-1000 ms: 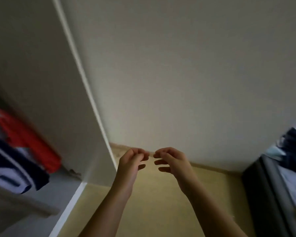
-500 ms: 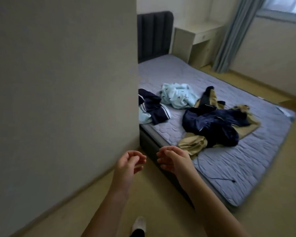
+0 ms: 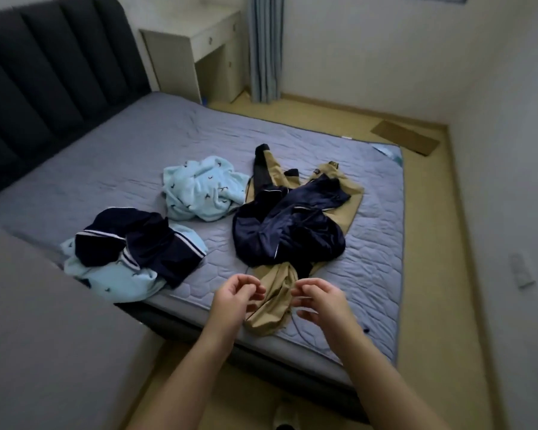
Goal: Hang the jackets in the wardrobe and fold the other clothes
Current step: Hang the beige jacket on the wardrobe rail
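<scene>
Now the left hand (image 3: 236,297) and the right hand (image 3: 320,301) hang near each other over the edge of the bed (image 3: 137,156). Their fingers are loose and bent, and they hold nothing. On the bed, a dark blue jacket (image 3: 289,231) lies on tan clothes (image 3: 274,302). A light blue top (image 3: 199,187) and dark blue striped clothes (image 3: 143,240) lie beside them.

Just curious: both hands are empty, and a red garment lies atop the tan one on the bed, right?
Not red: the head view shows a navy garment atop the tan garment. The left hand and right hand are empty.
</scene>
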`<action>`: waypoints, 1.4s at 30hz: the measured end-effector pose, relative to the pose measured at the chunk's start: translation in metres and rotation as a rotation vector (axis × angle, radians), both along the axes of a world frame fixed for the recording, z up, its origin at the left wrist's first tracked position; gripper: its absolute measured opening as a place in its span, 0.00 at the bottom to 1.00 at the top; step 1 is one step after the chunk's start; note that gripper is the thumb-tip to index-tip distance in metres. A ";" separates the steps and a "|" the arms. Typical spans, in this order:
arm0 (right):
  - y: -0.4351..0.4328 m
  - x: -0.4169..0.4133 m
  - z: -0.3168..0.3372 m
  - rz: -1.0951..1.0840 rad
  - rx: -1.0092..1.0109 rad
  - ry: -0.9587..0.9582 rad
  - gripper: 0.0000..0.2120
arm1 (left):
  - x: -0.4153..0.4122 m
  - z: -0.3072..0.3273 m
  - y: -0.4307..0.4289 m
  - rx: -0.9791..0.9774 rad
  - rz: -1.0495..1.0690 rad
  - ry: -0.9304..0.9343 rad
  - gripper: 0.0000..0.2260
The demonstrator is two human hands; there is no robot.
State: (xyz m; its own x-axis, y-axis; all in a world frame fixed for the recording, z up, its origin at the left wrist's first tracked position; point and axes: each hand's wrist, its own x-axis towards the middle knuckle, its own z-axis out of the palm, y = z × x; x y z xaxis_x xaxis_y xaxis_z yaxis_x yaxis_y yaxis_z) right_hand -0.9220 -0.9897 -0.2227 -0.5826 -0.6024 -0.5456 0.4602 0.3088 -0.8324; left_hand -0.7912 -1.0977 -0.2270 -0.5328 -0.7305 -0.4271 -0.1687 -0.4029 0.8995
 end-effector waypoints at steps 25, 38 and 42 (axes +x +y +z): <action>-0.226 -0.245 -0.394 0.182 0.493 0.250 0.12 | -0.256 -0.418 -0.265 -0.628 -0.363 -0.721 0.07; -0.271 -0.257 -0.400 0.301 0.577 0.691 0.35 | -0.272 -0.392 -0.338 -0.387 -0.256 -0.010 0.13; -0.311 -0.259 -0.375 0.377 0.519 0.653 0.40 | -0.262 -0.379 -0.368 -0.459 -0.272 -0.287 0.14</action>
State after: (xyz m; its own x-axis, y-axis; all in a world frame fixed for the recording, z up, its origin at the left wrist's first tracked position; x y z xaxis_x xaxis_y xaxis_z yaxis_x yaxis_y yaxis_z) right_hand -1.1813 -1.3005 -0.5981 -0.6855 -0.5861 -0.4320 -0.2603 0.7514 -0.6063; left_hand -1.0537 -1.4658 -0.6059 -0.6360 -0.7283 -0.2551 -0.4732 0.1071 0.8744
